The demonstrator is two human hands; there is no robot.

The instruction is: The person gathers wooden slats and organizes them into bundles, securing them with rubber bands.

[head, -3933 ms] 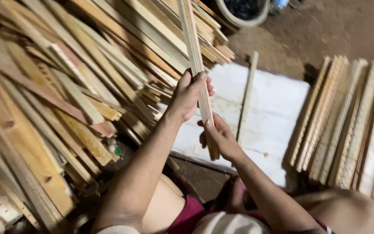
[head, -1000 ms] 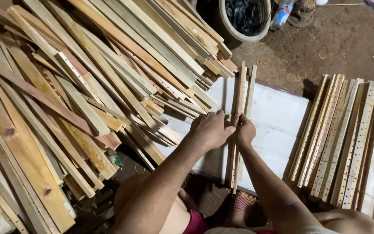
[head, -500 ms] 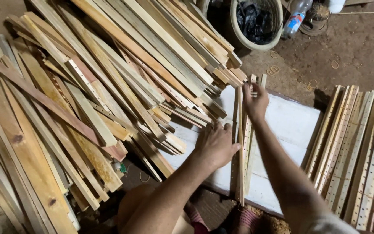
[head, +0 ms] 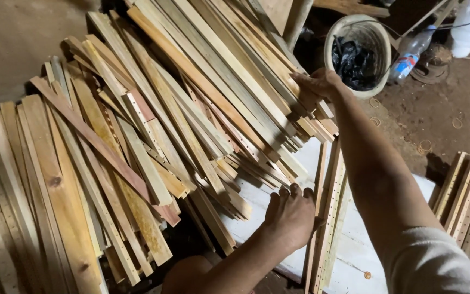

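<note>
The right hand [head: 319, 83] has moved from the pale perforated wooden strips [head: 330, 209] to the far heap of rough wooden slats [head: 191, 109], fingers curled on one end; the left hand [head: 291, 213] stays gripping the strips.

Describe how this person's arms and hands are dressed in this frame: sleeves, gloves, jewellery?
Both hands are bare, with no gloves, and no rings or watch that I can make out. The left hand and its forearm are uncovered. The right hand is bare too; that arm has a light grey short sleeve at the upper arm.
</note>
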